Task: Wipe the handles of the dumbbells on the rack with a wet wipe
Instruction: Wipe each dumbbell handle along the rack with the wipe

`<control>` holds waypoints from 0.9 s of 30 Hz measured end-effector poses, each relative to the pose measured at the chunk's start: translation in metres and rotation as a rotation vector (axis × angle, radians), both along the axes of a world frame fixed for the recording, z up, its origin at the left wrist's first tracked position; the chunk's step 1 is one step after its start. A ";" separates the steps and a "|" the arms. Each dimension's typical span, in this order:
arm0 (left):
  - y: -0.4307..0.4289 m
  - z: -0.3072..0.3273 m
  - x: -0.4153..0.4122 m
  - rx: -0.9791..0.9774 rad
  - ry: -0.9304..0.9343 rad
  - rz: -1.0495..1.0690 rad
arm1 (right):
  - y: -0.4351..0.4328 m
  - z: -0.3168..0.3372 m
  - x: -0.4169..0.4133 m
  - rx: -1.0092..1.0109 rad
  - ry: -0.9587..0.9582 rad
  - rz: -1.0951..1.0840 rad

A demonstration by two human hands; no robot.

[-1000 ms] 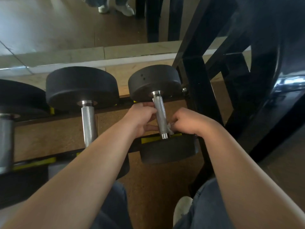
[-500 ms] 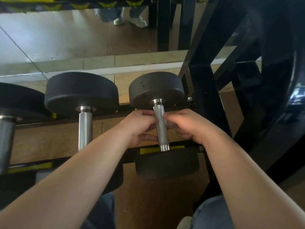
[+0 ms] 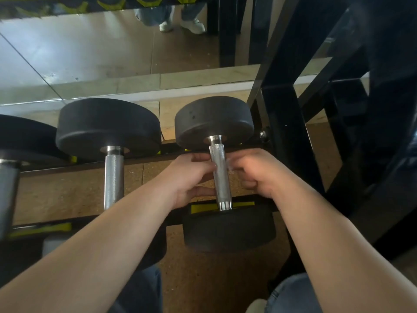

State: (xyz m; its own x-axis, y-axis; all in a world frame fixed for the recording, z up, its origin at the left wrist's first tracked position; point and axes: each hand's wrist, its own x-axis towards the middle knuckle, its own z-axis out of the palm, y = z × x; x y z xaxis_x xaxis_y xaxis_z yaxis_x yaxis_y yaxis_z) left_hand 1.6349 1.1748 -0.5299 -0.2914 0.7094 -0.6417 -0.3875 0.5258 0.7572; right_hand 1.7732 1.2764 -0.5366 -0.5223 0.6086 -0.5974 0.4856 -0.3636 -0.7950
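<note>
Seemingly midway: left hand (image 3: 191,175) grips the knurled steel dumbbell handle (image 3: 220,179), right hand (image 3: 259,175) pinches a white wet wipe (image 3: 229,163) against it, and neighbouring steel handles (image 3: 114,177) left of it likely await wiping

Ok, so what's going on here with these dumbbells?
A person is crouched at a black rack of dumbbells, working on the handle of the rightmost one. The left hand grips the handle from its left side. The right hand pinches what looks like a pale wet wipe against the right side, near the far end. No hand is on the neighbouring dumbbell handle.
</note>
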 end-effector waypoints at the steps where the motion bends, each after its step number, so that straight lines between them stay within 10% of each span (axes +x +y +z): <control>1: 0.000 0.000 0.000 0.002 0.000 -0.006 | 0.003 -0.001 -0.002 -0.032 0.084 -0.069; 10: 0.004 0.010 -0.001 -0.044 -0.032 -0.010 | -0.003 0.006 0.009 0.057 -0.332 0.515; 19: 0.003 0.006 0.000 -0.023 -0.017 -0.055 | -0.002 -0.010 -0.011 -0.186 0.189 -0.075; 27: 0.004 0.006 0.000 -0.087 0.010 -0.066 | -0.010 0.013 0.013 0.321 -0.436 0.576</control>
